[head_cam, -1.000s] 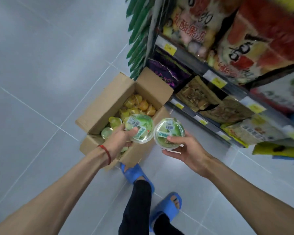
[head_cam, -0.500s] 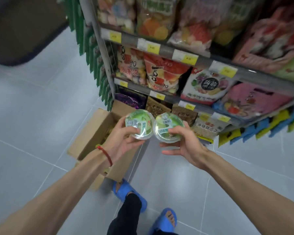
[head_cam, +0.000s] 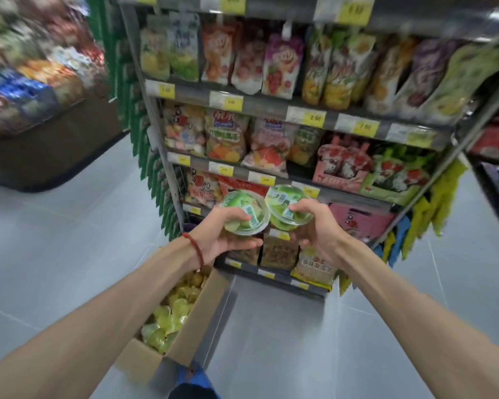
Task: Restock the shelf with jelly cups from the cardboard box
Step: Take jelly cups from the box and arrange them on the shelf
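My left hand [head_cam: 222, 240], with a red cord on its wrist, grips a green jelly cup [head_cam: 241, 216] by its rim. My right hand [head_cam: 317, 228] grips a second green jelly cup [head_cam: 285, 207]. The two cups touch side by side in front of the lower shelves of the shelf unit [head_cam: 271, 110]. The open cardboard box [head_cam: 185, 338] stands on the floor below my left forearm, with several yellow and green jelly cups [head_cam: 170, 315] inside.
The shelves hold rows of snack and jelly bags behind yellow price tags. Green packets hang down the unit's left side, yellow and blue ones on its right. A low display bin [head_cam: 41, 151] stands at the far left. Grey tiled floor lies around. A blue slipper [head_cam: 193, 375] shows below.
The view has swung up from the box to the shelves. Both hands have risen with their cups from above the box to shelf height, and the cups have come together.
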A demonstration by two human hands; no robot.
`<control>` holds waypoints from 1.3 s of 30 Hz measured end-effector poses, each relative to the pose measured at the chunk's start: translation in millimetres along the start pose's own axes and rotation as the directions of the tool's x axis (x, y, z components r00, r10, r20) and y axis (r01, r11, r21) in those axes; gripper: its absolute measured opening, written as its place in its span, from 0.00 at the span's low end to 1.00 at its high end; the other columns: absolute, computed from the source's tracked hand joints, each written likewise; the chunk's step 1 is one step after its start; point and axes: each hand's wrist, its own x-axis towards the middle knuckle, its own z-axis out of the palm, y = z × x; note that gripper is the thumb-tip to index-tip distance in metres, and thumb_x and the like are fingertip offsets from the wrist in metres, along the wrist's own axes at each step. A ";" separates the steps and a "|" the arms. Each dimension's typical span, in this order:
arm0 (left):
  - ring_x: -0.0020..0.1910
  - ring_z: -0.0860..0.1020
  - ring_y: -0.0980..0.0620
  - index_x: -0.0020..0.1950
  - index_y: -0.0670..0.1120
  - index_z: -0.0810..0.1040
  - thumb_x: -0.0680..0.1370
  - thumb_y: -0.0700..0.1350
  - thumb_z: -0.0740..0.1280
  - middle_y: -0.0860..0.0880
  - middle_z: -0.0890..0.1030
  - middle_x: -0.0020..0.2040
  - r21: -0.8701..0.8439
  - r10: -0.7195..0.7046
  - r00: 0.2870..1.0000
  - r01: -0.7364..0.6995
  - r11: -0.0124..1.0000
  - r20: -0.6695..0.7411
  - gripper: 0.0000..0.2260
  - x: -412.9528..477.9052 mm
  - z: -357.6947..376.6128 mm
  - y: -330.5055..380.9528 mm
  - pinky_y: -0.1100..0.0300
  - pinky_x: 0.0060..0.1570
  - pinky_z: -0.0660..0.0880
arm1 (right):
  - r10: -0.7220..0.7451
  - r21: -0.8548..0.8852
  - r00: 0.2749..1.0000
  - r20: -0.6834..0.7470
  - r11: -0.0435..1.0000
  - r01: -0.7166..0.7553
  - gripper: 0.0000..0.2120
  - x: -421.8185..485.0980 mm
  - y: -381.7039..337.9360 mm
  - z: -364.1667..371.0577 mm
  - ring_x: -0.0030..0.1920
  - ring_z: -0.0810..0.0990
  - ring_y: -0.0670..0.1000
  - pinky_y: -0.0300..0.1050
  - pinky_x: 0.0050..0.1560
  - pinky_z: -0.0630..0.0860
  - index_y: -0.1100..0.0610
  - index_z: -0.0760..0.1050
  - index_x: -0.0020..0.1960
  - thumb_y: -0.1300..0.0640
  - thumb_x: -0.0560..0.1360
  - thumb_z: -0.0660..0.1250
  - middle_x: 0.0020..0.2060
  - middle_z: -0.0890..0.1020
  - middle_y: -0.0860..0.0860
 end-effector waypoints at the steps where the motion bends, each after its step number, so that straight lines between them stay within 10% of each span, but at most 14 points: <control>1: 0.45 0.83 0.36 0.64 0.39 0.73 0.76 0.36 0.67 0.39 0.81 0.54 -0.019 0.013 1.000 -0.013 1.000 -0.015 0.16 0.8 2.4 4.1 0.57 0.33 0.81 | -0.010 -0.021 1.000 -0.003 1.000 0.010 0.24 -0.1 -4.7 -1.2 0.28 0.75 0.50 0.39 0.24 0.64 0.54 0.71 0.58 0.47 0.66 0.70 0.42 0.81 0.53; 11: 0.58 0.81 0.38 0.69 0.37 0.70 0.74 0.33 0.69 0.36 0.80 0.60 -0.172 0.187 0.975 -0.165 0.971 0.117 0.23 5.4 25.7 100.4 0.46 0.56 0.79 | -0.114 -0.005 0.989 -0.095 0.993 0.114 0.16 -7.2 -94.0 10.2 0.29 0.73 0.48 0.40 0.27 0.66 0.50 0.82 0.57 0.46 0.73 0.68 0.42 0.82 0.53; 24: 0.48 0.81 0.41 0.41 0.39 0.74 0.74 0.30 0.62 0.38 0.82 0.49 -0.143 0.230 0.939 -0.199 0.970 0.254 0.06 34.7 9.4 216.3 0.44 0.56 0.79 | -0.257 -0.246 0.948 -0.186 0.947 0.208 0.13 23.5 -196.1 68.3 0.29 0.70 0.48 0.44 0.35 0.65 0.52 0.76 0.52 0.45 0.81 0.58 0.35 0.78 0.51; 27: 0.49 0.80 0.42 0.47 0.38 0.74 0.74 0.31 0.62 0.36 0.80 0.52 -0.157 0.254 0.933 -0.219 0.963 0.254 0.05 40.5 9.0 233.1 0.49 0.46 0.82 | -0.243 -0.171 0.942 -0.232 0.963 0.206 0.20 26.9 -206.0 79.7 0.35 0.76 0.47 0.44 0.36 0.67 0.50 0.77 0.62 0.40 0.78 0.62 0.48 0.83 0.49; 35: 0.59 0.79 0.38 0.58 0.38 0.73 0.73 0.32 0.65 0.34 0.78 0.57 -0.169 0.272 0.919 -0.232 0.958 0.284 0.14 47.9 17.4 257.1 0.42 0.59 0.77 | -0.413 -0.135 0.908 -0.074 0.906 0.402 0.20 13.6 -219.5 79.9 0.49 0.86 0.43 0.35 0.43 0.79 0.50 0.79 0.63 0.57 0.73 0.77 0.53 0.87 0.47; 39: 0.51 0.79 0.43 0.54 0.41 0.71 0.73 0.32 0.66 0.39 0.78 0.52 -0.144 0.312 0.885 -0.278 0.950 0.345 0.12 48.5 37.3 265.1 0.45 0.60 0.77 | -0.507 -0.212 0.797 -0.329 0.862 0.461 0.36 23.2 -226.4 73.9 0.55 0.85 0.45 0.38 0.52 0.80 0.52 0.77 0.65 0.51 0.60 0.86 0.55 0.87 0.47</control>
